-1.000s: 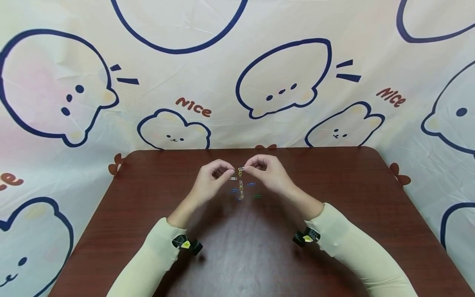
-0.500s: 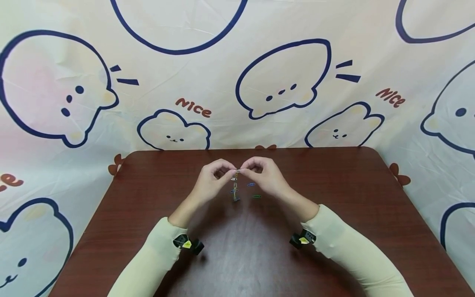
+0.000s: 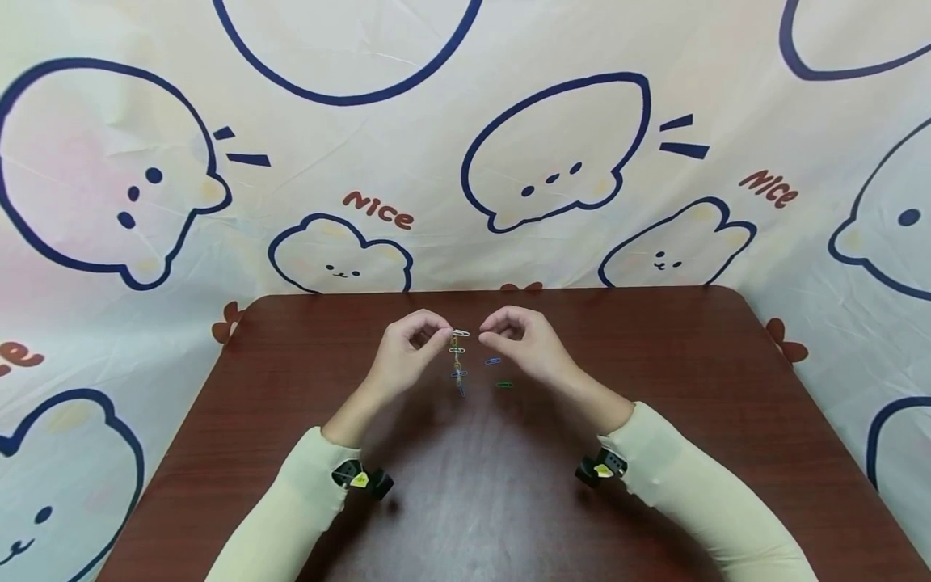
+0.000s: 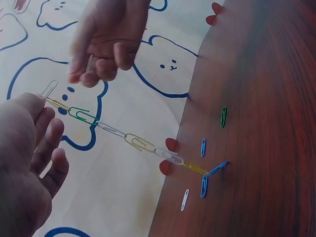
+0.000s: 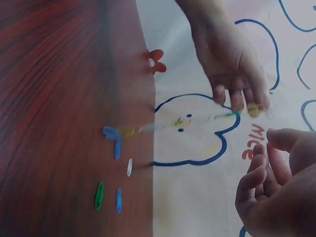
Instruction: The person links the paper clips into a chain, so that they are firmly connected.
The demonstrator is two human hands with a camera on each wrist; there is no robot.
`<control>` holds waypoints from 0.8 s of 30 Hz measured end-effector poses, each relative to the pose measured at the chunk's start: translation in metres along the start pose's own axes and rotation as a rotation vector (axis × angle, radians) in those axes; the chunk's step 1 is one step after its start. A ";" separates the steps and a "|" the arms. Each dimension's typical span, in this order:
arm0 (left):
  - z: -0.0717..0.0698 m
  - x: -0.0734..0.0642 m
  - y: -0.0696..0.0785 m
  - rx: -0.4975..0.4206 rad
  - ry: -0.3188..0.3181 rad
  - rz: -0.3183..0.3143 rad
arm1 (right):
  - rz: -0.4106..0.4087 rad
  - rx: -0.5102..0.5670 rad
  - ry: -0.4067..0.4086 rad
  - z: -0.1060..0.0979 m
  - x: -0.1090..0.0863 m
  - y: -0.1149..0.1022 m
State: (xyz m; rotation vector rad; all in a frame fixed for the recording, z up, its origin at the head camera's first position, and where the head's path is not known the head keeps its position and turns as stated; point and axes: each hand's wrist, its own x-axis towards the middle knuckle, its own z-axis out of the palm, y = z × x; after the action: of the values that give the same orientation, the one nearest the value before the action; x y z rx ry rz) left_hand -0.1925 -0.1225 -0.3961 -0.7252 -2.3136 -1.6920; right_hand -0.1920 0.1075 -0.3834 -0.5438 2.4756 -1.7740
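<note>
Left grip (image 4: 27, 158) pinches paper-clip chain (image 4: 140, 143): multicoloured, blue-ended.

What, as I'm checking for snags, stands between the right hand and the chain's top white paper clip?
Nothing visible: only an open gap separates the right hand from that white paper clip, which the left hand pinches.
</note>
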 end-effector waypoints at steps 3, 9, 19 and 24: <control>-0.003 -0.002 -0.004 -0.003 0.016 0.011 | 0.015 -0.012 -0.004 -0.004 -0.002 0.009; -0.010 -0.008 -0.007 -0.019 0.029 0.027 | 0.080 -0.032 0.008 -0.014 -0.008 0.034; -0.016 -0.013 -0.014 0.013 0.053 -0.011 | 0.172 -0.071 0.008 -0.021 -0.018 0.072; -0.020 -0.017 -0.003 0.021 0.047 -0.034 | 0.220 -0.063 -0.003 -0.018 -0.021 0.085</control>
State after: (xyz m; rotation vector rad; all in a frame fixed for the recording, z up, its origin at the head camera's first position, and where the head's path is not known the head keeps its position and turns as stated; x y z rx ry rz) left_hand -0.1817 -0.1466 -0.3991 -0.6380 -2.3213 -1.6773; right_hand -0.1978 0.1545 -0.4597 -0.2649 2.4849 -1.6174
